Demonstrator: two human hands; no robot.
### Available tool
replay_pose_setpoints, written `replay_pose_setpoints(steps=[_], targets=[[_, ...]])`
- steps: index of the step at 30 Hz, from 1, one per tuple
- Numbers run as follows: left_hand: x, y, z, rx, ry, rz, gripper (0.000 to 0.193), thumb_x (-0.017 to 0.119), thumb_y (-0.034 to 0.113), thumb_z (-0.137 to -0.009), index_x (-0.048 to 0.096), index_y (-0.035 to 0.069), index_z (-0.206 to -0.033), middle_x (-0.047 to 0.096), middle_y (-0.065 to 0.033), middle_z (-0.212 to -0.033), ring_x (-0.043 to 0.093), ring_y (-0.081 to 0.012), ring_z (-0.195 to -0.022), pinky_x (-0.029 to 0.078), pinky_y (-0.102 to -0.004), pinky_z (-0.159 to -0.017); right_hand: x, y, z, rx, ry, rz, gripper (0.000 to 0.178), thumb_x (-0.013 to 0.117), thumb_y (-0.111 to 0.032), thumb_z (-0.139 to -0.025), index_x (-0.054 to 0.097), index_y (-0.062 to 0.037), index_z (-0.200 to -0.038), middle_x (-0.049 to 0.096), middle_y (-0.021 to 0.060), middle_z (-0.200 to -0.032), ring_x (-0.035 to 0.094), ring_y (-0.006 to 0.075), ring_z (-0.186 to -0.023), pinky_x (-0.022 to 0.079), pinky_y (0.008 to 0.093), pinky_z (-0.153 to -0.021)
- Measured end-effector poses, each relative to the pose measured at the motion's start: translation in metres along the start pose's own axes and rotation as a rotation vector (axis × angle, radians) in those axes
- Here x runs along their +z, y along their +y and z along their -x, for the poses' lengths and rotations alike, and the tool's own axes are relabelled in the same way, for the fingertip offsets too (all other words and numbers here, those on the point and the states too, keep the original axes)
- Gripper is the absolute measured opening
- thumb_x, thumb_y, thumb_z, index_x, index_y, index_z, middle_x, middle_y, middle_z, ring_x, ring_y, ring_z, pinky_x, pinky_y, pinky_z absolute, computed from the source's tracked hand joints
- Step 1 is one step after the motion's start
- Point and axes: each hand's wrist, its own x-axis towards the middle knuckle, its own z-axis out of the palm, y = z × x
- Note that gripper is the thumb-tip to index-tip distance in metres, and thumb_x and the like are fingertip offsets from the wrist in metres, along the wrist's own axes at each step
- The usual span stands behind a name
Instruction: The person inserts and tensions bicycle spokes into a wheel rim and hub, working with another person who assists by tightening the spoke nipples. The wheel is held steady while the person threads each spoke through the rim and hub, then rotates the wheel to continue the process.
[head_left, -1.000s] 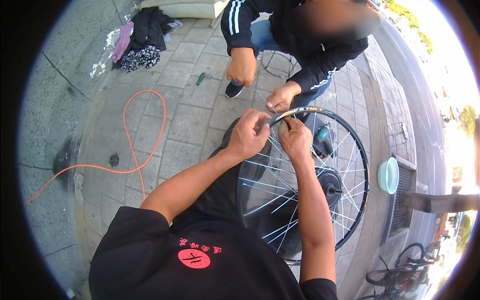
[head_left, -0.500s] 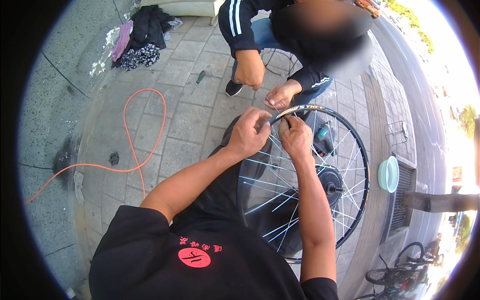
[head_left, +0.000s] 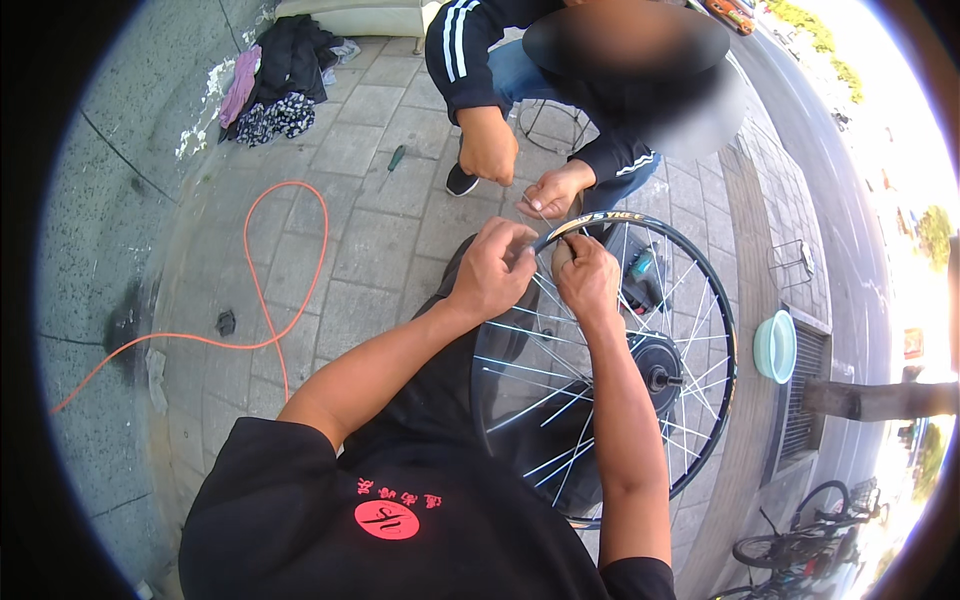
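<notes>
A spoked bicycle wheel (head_left: 733,330) with a black rim and a dark hub (head_left: 655,362) stands tilted against my legs. My left hand (head_left: 492,268) is closed at the rim's upper left edge, thumb and fingers bent together around it. Just to the right, my right hand (head_left: 588,280) is closed on the inner side of the rim, near the spoke ends; whatever its fingers pinch is hidden. Across from me, a co-worker's hand (head_left: 555,190) holds a thin metal piece by the rim. The same person's other hand (head_left: 488,147) is a fist above it.
A teal-and-black power tool (head_left: 643,275) lies behind the spokes. An orange hose (head_left: 325,240) loops over the paving on the left. A green-handled screwdriver (head_left: 398,157) and a small dark object (head_left: 226,323) lie there too. A pale green basin (head_left: 776,347) stands right, by a grate.
The view has shifted slightly. Both my hands keep their places at the rim, and the co-worker's hands hold nearly the same pose.
</notes>
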Motion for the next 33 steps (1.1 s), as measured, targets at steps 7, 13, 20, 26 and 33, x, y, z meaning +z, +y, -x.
replay_pose_setpoints(steps=[7, 13, 20, 26, 33], targets=[[-0.0006, 0.0008, 0.0005, -0.012, -0.006, -0.007, 0.022, 0.072, 0.002, -0.092, 0.07, 0.003, -0.114, 0.064, -0.0122, -0.108, 0.073, -0.0261, -0.092, 0.06, -0.036, -0.077, 0.0018, 0.0019, 0.0001, -0.012, 0.005, 0.008, 0.023, 0.066, -0.015, -0.09, 0.08, -0.001, -0.101, 0.077, 0.0225, -0.099, 0.075, 0.0429, -0.09, 0.06, 0.049, -0.084], [-0.0003, 0.0027, 0.0005, -0.012, 0.004, 0.005, 0.021, 0.072, 0.002, -0.092, 0.07, 0.004, -0.113, 0.064, -0.0118, -0.108, 0.073, -0.0251, -0.09, 0.06, -0.0352, -0.077, -0.0002, -0.0005, 0.0003, -0.012, 0.001, 0.003, 0.023, 0.066, -0.016, -0.09, 0.08, -0.0009, -0.101, 0.077, 0.0225, -0.099, 0.074, 0.0431, -0.089, 0.06, 0.0494, -0.083], [0.0001, 0.0012, 0.0008, -0.008, 0.006, 0.011, 0.021, 0.072, 0.002, -0.092, 0.07, 0.004, -0.112, 0.064, -0.0117, -0.107, 0.073, -0.0251, -0.09, 0.06, -0.0351, -0.077, -0.001, -0.0031, 0.0002, -0.015, 0.007, 0.003, 0.022, 0.066, -0.016, -0.092, 0.08, -0.0014, -0.1, 0.077, 0.0219, -0.098, 0.075, 0.0425, -0.089, 0.06, 0.0489, -0.083], [-0.0005, 0.0034, 0.0003, -0.012, 0.002, 0.02, 0.021, 0.071, 0.002, -0.091, 0.07, 0.003, -0.112, 0.064, -0.0117, -0.107, 0.073, -0.0256, -0.091, 0.06, -0.0353, -0.077, -0.0015, -0.002, 0.0001, 0.018, -0.023, 0.016, 0.024, 0.066, -0.019, -0.095, 0.081, -0.0035, -0.105, 0.078, 0.0202, -0.101, 0.075, 0.0412, -0.093, 0.059, 0.047, -0.086], [-0.0006, 0.0014, 0.0006, -0.008, -0.002, 0.007, 0.021, 0.072, 0.003, -0.091, 0.07, 0.003, -0.112, 0.065, -0.0122, -0.106, 0.073, -0.0264, -0.091, 0.06, -0.0359, -0.077, -0.0001, -0.0021, 0.0, 0.016, -0.01, 0.011, 0.024, 0.066, -0.019, -0.095, 0.081, -0.0035, -0.105, 0.078, 0.0201, -0.101, 0.075, 0.0408, -0.093, 0.059, 0.0469, -0.086]])
